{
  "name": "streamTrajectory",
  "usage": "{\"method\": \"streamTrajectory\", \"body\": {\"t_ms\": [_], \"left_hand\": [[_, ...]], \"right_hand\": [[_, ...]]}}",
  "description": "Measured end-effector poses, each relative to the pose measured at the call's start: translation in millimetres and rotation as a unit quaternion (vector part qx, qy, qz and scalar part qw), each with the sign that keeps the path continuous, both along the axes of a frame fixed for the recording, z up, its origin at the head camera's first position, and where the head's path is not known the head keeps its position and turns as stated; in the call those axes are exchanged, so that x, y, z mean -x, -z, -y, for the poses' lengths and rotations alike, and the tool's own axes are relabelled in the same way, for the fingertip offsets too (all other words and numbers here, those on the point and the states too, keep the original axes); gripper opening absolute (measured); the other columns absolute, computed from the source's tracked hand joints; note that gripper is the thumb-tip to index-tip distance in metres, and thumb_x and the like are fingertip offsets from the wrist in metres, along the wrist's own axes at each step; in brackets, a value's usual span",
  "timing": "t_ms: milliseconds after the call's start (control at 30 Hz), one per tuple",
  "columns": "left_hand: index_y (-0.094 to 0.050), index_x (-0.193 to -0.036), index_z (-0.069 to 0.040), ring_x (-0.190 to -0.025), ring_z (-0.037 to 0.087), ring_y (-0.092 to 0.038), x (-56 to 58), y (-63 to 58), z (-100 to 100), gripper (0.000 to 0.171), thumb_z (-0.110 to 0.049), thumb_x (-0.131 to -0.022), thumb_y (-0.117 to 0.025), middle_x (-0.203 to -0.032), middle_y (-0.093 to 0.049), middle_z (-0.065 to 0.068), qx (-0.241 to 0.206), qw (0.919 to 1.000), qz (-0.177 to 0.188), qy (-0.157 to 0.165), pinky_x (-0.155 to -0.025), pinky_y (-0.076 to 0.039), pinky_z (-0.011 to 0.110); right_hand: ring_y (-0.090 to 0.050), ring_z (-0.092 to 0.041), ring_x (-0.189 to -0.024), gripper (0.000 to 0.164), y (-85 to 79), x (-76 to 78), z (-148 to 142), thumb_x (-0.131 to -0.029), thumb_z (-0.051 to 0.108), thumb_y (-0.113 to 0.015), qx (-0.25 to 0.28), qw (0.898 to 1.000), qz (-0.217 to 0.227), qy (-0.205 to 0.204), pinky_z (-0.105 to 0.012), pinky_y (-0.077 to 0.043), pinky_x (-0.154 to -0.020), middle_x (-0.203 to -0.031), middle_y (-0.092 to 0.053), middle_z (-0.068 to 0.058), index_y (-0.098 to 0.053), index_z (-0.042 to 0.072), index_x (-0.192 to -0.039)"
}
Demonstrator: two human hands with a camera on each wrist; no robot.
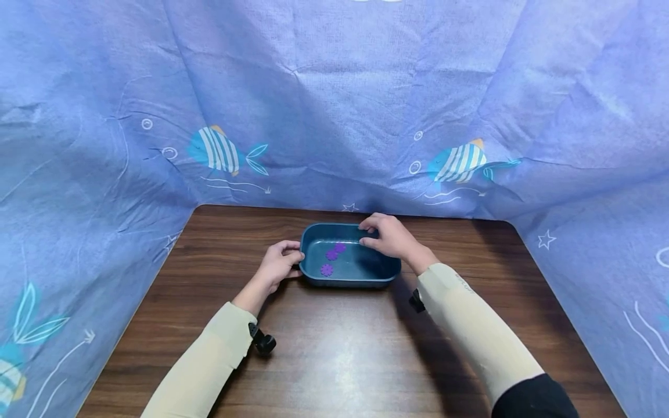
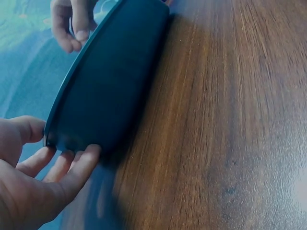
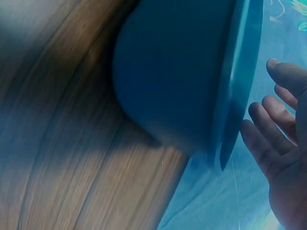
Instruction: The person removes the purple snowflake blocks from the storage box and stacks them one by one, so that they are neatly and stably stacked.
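Observation:
A dark teal rectangular basin [image 1: 351, 284] with rounded corners stands on the table. Inside its left half lie three small purple flower-shaped pieces [image 1: 326, 270]. At the basin's left end my left hand [image 1: 279, 264] grips the wall, thumb at the rim and fingers against the outside, as the left wrist view also shows [image 2: 36, 179]. My right hand [image 1: 391, 235] hovers over the basin's right back part, fingers loosely bent and thumb apart. In the right wrist view that hand [image 3: 283, 139] is beside the rim, and nothing shows between its fingers.
The brown wood-grain table [image 1: 334, 360] has a blue cloth [image 1: 340, 116] with printed fish hanging behind it and at both sides. A black wrist camera [image 1: 263, 343] hangs below the left forearm, another [image 1: 416, 301] below the right.

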State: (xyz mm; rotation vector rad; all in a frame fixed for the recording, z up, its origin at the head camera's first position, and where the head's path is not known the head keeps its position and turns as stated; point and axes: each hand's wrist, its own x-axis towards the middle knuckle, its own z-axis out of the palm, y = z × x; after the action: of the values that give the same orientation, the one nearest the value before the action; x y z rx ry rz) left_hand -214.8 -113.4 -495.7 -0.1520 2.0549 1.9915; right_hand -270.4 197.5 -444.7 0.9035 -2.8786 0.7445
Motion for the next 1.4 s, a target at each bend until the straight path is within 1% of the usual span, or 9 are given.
{"method": "streamTrajectory", "body": {"t_ms": [67,267,433,633,833,1000,1100,1167,1400], "left_hand": [[-0.054,-0.139,0.004,-0.095,0.021,-0.068,0.3,0.3,-1,0.042,-0.005,-0.099,-0.062,-0.132,-0.060,0.028,0.002,1.0000,0.001,-0.001,-0.083,-0.064,0.043],[-0.056,-0.137,0.004,-0.098,0.024,-0.068,0.9,0.2,-4,0.040,-0.005,-0.099,-0.062,-0.130,-0.061,0.027,0.003,1.0000,0.002,-0.004,-0.081,-0.065,0.042],[-0.056,-0.137,0.003,-0.100,0.026,-0.068,2.0,-0.3,-5,0.040,-0.005,-0.099,-0.063,-0.130,-0.061,0.027,0.001,1.0000,0.004,-0.004,-0.079,-0.065,0.040],[-0.055,-0.138,0.003,-0.099,0.024,-0.067,1.4,0.1,-3,0.041,-0.006,-0.099,-0.063,-0.130,-0.061,0.026,0.001,1.0000,0.007,-0.001,-0.079,-0.065,0.040],[-0.054,-0.139,0.003,-0.098,0.024,-0.068,-0.6,2.9,-1,0.042,-0.007,-0.100,-0.063,-0.131,-0.060,0.026,0.000,0.9999,0.012,0.002,-0.084,-0.064,0.044],[-0.054,-0.139,0.003,-0.094,0.021,-0.068,-0.9,2.5,-2,0.042,-0.006,-0.099,-0.063,-0.132,-0.060,0.027,-0.003,0.9999,0.011,0.004,-0.086,-0.063,0.047],[-0.054,-0.138,0.004,-0.093,0.020,-0.068,-0.8,1.0,-2,0.041,-0.006,-0.099,-0.063,-0.131,-0.060,0.028,-0.005,0.9999,0.008,0.003,-0.085,-0.064,0.046],[-0.054,-0.138,0.004,-0.093,0.020,-0.068,-0.4,0.7,-1,0.041,-0.005,-0.099,-0.063,-0.131,-0.060,0.027,-0.007,0.9999,0.010,0.002,-0.084,-0.064,0.046],[-0.053,-0.139,0.003,-0.098,0.024,-0.068,-1.6,-1.1,2,0.042,-0.006,-0.099,-0.063,-0.130,-0.059,0.026,-0.006,0.9999,0.014,-0.001,-0.085,-0.063,0.047]], "right_hand": [[-0.068,-0.024,-0.103,0.034,2.7,0.4,6,-0.091,0.023,-0.080,0.000,1.000,0.011,-0.003,-0.042,-0.057,-0.092,-0.116,-0.071,-0.011,-0.073,0.005,-0.119],[-0.067,-0.024,-0.106,0.036,11.8,3.6,19,-0.093,0.024,-0.077,-0.010,0.999,0.032,-0.015,-0.043,-0.057,-0.095,-0.119,-0.070,-0.011,-0.072,0.005,-0.122],[-0.067,-0.024,-0.107,0.035,18.7,6.4,28,-0.093,0.023,-0.077,-0.022,0.998,0.049,-0.017,-0.043,-0.057,-0.096,-0.119,-0.071,-0.012,-0.072,0.004,-0.122],[-0.068,-0.022,-0.106,0.031,30.9,8.3,38,-0.093,0.022,-0.078,-0.034,0.997,0.072,-0.008,-0.041,-0.057,-0.096,-0.115,-0.072,-0.007,-0.073,0.007,-0.119],[-0.067,-0.021,-0.108,0.031,41.1,7.3,44,-0.094,0.025,-0.077,-0.048,0.994,0.096,0.004,-0.042,-0.057,-0.099,-0.115,-0.074,-0.005,-0.073,0.010,-0.120],[-0.067,-0.019,-0.105,0.029,43.4,7.0,47,-0.094,0.028,-0.077,-0.065,0.993,0.095,0.026,-0.041,-0.057,-0.098,-0.114,-0.074,-0.004,-0.074,0.013,-0.119],[-0.065,-0.019,-0.099,0.028,42.1,7.2,52,-0.095,0.029,-0.076,-0.095,0.991,0.089,0.032,-0.041,-0.057,-0.096,-0.112,-0.074,-0.003,-0.074,0.015,-0.119],[-0.065,-0.018,-0.099,0.028,41.0,7.7,55,-0.095,0.029,-0.075,-0.119,0.989,0.083,0.033,-0.041,-0.057,-0.096,-0.113,-0.074,-0.002,-0.074,0.015,-0.120],[-0.068,-0.021,-0.106,0.028,40.8,9.1,68,-0.095,0.027,-0.076,-0.185,0.980,0.060,0.032,-0.042,-0.056,-0.099,-0.116,-0.074,-0.002,-0.074,0.017,-0.121]]}}
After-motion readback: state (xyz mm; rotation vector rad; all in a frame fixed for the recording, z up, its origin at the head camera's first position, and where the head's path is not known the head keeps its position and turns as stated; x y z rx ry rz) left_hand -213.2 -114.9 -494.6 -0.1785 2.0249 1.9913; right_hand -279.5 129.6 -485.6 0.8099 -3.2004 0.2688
